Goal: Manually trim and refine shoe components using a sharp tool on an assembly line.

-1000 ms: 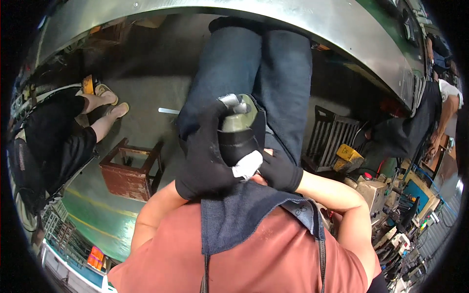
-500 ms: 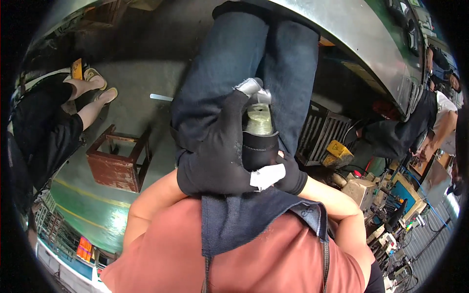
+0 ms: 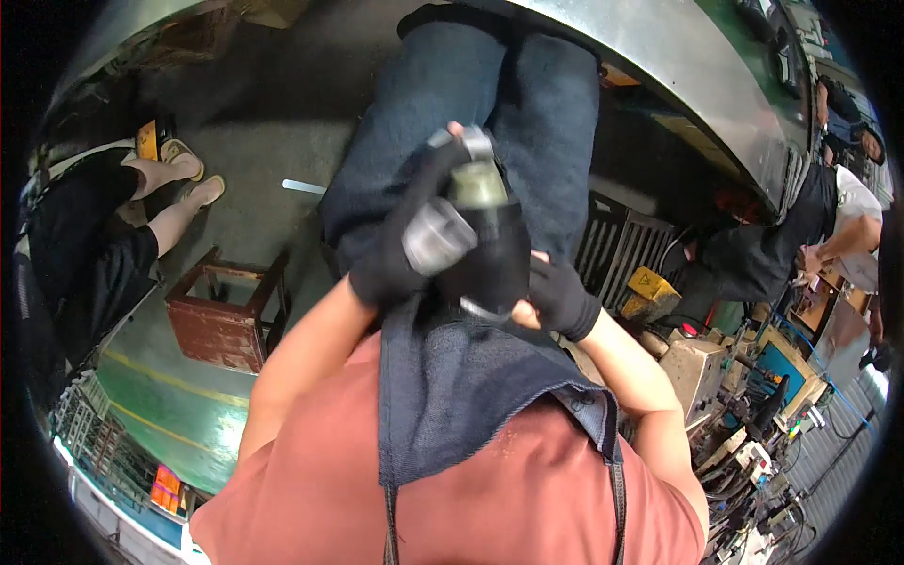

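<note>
Over my lap I hold a black shoe [image 3: 494,252] with a stitched collar. A pale yellow-green last [image 3: 478,185] sticks out of its opening on the side toward my knees. My left hand [image 3: 400,240], in a black glove with whitish tape on the fingers, is closed along the shoe's left side and up by the last; motion blurs it. My right hand [image 3: 562,296], gloved in black with bare fingertips, is closed against the shoe's lower right side. The underside of the shoe is hidden.
Ahead of my knees runs a metal worktable [image 3: 697,66]. A brown wooden stool [image 3: 221,325] stands at left, near a seated person's legs [image 3: 169,198]. At right are a slatted crate [image 3: 621,240], a yellow box [image 3: 650,294], machinery [image 3: 702,372] and another person [image 3: 753,254].
The shoe has tilted and moved slightly left with the last. My left hand has swung from across its near side to its left side. My right hand shows more now.
</note>
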`<state>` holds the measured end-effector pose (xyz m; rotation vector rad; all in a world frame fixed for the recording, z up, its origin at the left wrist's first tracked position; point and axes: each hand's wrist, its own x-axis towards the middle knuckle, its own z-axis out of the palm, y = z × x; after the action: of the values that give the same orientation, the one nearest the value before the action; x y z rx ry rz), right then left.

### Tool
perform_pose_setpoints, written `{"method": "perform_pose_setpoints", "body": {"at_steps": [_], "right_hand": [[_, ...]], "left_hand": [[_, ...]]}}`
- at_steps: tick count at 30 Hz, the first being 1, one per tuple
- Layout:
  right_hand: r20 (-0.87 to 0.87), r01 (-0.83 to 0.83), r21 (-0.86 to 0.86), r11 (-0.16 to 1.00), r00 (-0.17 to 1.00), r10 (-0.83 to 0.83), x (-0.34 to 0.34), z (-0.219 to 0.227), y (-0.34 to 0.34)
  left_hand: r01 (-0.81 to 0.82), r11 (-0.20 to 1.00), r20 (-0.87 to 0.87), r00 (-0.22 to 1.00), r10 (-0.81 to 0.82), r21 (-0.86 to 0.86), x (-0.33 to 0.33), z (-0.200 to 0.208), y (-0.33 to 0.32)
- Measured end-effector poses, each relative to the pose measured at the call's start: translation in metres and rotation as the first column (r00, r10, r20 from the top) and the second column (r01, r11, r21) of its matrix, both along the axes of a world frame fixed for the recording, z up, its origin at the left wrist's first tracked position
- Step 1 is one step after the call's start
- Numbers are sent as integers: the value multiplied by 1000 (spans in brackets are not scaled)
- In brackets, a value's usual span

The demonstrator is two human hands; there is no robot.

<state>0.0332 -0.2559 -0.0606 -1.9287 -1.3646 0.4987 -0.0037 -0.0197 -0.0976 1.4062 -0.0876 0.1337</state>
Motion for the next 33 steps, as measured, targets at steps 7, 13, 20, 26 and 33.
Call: {"method": "perform_pose_setpoints", "body": {"at_steps": [7,13,20,26,33], "right_hand": [[-734,538,-340,771,361,-576,77,103,62],[-713,457,-558,693,163,-682,119,13,29],[-451,283,-480,831,732,-510,139,13,0],[100,201,-584,787,979,-176,121,31,29],[-196,300,-464,833,883,-427,108,-5,5]], "left_hand": [[95,925,-390,888,-246,-367,89,-23,26],[13,563,-138,974,181,826,80,-13,-13],[-182,873,-170,944,284,453,23,-44,-34],[-198,804,-47,962,270,560,23,-43,-32],[27,814,-440,831,-341,-580,76,-28,-6]]}}
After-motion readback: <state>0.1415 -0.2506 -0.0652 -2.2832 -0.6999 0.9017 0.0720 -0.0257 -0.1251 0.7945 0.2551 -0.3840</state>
